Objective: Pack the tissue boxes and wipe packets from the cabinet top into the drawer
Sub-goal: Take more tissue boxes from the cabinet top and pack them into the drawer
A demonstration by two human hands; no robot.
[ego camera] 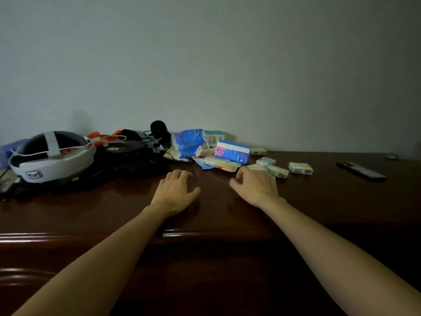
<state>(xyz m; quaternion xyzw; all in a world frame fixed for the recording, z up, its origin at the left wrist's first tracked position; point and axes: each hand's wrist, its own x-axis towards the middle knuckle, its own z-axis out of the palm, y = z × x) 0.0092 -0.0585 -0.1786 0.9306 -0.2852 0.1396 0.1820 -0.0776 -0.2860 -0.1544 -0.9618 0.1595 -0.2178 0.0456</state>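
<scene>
- Two bare arms of mine reach over the dark wooden cabinet top [319, 201], the biggest thing here; the drawer itself is not in view, so I cannot say whether it is open or what it holds.
- Left of the pile sits a white-and-black helmet [52, 156] with a tangle of black cables [136, 156], which I judge are not mine to pack.
- Against the wall lies the heap I am after: a soft blue flowered tissue pack [186, 142], and a blue-and-white tissue box [232, 150] leaning across flat wipe packets [216, 164].
- Smaller packets [300, 168] are scattered to the right, apart from each other, and a dark remote [361, 171] lies further off.
- My left hand [175, 192] rests palm-down on the wood, fingers loosely curled and holding nothing, probably steadying me.
- My right hand [256, 187] hovers just short of the nearest small packets, fingers bent and parted, empty, seemingly shaped for a first pick.
</scene>
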